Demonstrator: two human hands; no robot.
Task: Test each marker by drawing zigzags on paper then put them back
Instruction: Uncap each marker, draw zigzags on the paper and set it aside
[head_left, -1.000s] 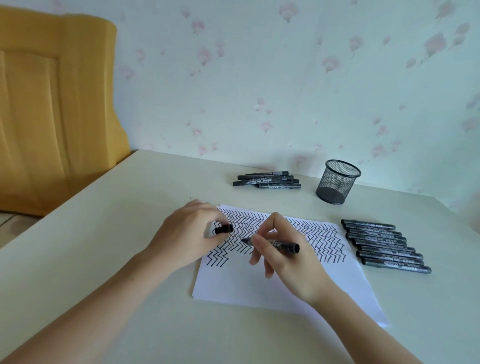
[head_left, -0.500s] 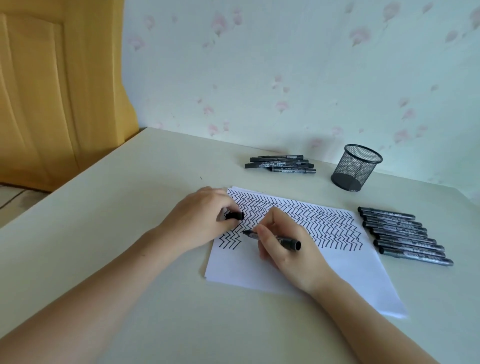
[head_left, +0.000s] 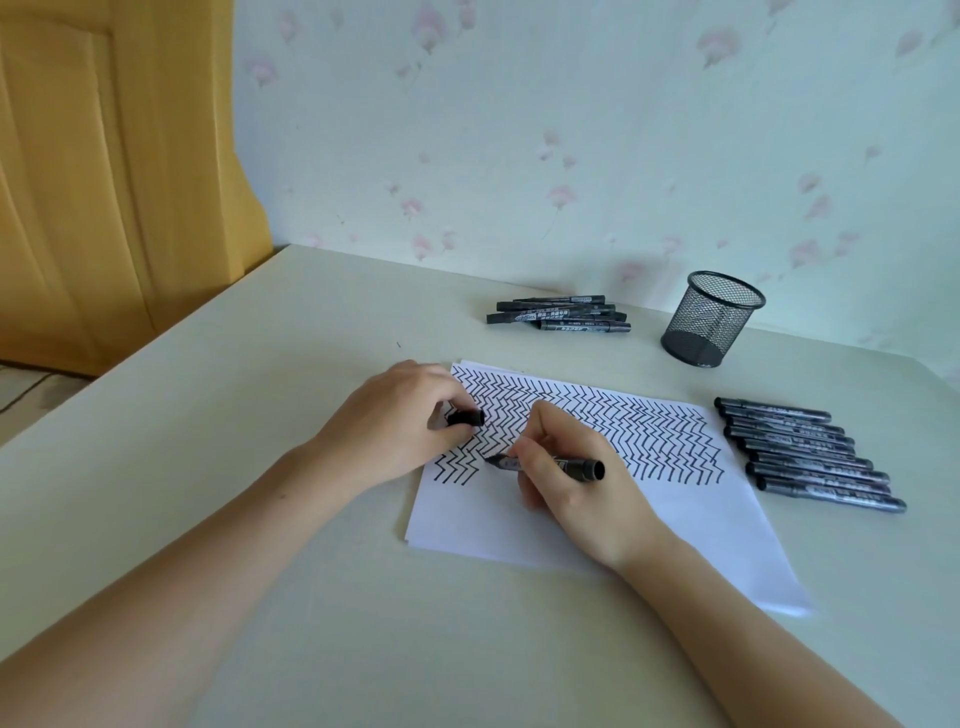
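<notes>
**Caller:** On the pale table (head_left: 218, 467), dead centre, lies the sheet of paper (head_left: 691, 525), its far half packed with black zigzags (head_left: 649, 431). The right hand (head_left: 576, 493) has its fingers curled round a black marker (head_left: 545, 463), tip pointing left and touching the sheet at the near edge of the pattern, its butt end sticking out to the right.

**Analyst:** And the left hand (head_left: 395, 421) rests on the sheet's left edge, fingers pinching the marker's cap (head_left: 466, 418) just above the drawn lines. Both hands are gripping something, close together but not touching.

**Caller:** Out to the right, a row of markers (head_left: 810, 454) lies side by side on the table, just beside the sheet, caps on.

**Analyst:** At the far side there's a small pile of markers (head_left: 561, 313), also capped, lying loosely across each other. Just right of them stands a black mesh pen holder (head_left: 711, 319), upright; whether anything sits inside it can't be told from this angle.

**Caller:** Behind it all, floral wallpaper (head_left: 571, 130), and a yellow door (head_left: 104, 182) at far left.
</notes>
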